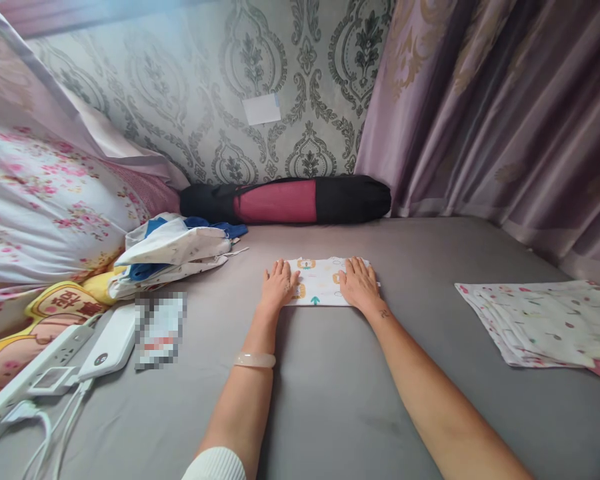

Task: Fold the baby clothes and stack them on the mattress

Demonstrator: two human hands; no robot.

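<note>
A folded white cloth (320, 283) printed with orange animals and a green arrow lies flat on the grey bed sheet (325, 387). Flat on its left end rests my left hand (279, 283), fingers stretched forward and the thumb apart. My right hand (360, 283) presses on the cloth's right end, its fingers also stretched out. Neither hand grips anything. Both hands hide the cloth's side edges in part.
At right lies a stack of folded printed cloths (540, 323). A loose heap of clothes (180, 247) is at left, near a power strip (55, 360), a white power bank (110, 343) and a blurred packet (163, 330). A black-and-red long bag (280, 200) lies along the wall.
</note>
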